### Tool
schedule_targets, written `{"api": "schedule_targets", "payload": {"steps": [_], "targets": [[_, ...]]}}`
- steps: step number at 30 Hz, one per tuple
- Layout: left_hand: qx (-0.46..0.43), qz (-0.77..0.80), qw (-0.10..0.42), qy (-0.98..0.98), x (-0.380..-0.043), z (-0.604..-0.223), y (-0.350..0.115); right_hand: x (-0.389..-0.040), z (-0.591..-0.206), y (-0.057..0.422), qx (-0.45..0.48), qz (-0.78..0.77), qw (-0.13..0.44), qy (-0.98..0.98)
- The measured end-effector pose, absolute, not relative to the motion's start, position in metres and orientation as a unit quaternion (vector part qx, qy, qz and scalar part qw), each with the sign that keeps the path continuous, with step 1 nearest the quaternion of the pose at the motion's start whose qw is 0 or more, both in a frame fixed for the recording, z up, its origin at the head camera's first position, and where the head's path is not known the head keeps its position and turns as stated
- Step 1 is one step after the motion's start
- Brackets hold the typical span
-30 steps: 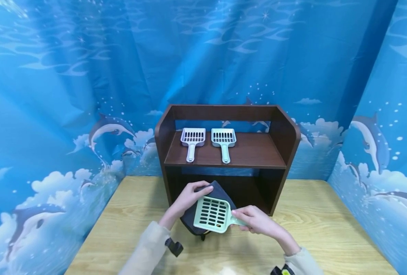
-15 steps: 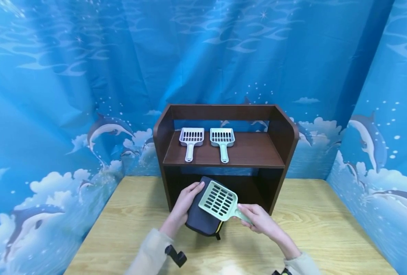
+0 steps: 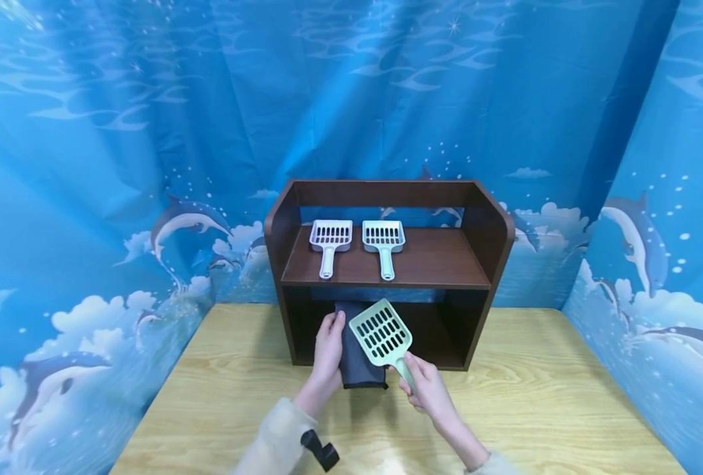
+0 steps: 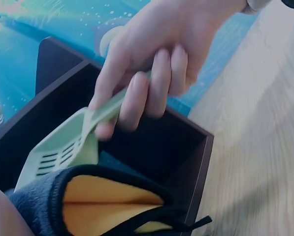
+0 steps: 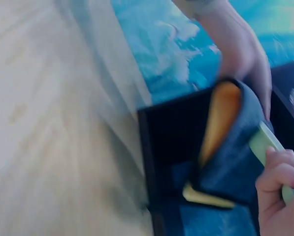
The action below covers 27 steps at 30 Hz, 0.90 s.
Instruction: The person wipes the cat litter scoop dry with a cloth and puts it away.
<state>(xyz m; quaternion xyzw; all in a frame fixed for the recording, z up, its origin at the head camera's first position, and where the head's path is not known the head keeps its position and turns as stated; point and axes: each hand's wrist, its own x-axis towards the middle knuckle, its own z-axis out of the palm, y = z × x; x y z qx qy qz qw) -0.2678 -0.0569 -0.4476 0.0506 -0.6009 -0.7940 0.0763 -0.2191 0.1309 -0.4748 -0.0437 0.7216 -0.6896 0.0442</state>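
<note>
In the head view my left hand grips a folded cloth, dark grey outside with a black edge. The left wrist view shows the cloth's orange-yellow inner side between its folds. My right hand holds a light green slotted litter scoop by its handle, the scoop's head tilted up to the left. That head overlaps the cloth's right side in the head view. In the left wrist view the right fingers curl round the handle. Part of the scoop's head is hidden behind the cloth there.
Just behind my hands stands a dark brown two-tier shelf on a wooden table. On its upper board lie a pale lilac scoop and a mint scoop, side by side. A blue dolphin-print curtain surrounds the table.
The scoop has turned so its head points more upward, and the cloth has come off its face to the left side. The right hand has shifted slightly left; both hands keep their hold.
</note>
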Motion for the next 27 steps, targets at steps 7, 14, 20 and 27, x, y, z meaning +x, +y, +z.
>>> {"api": "schedule_targets", "payload": {"steps": [7,14,20,27], "targets": [[0.077,-0.788,0.126,-0.598,-0.257,-0.452,-0.035,-0.205,-0.484,0.104,-0.032,-0.725,0.002,0.688],[0.067,-0.818,0.108,-0.56,-0.243,-0.462,-0.02,-0.206,-0.484,0.094,-0.033,-0.737,-0.026,0.674],[0.069,-0.834,0.067,-0.544,-0.235,-0.467,-0.014,-0.211,-0.482,0.093,-0.027,-0.75,-0.036,0.66],[0.089,-0.814,0.106,-0.564,-0.241,-0.465,-0.019,-0.205,-0.483,0.098,-0.032,-0.721,-0.036,0.691]]}}
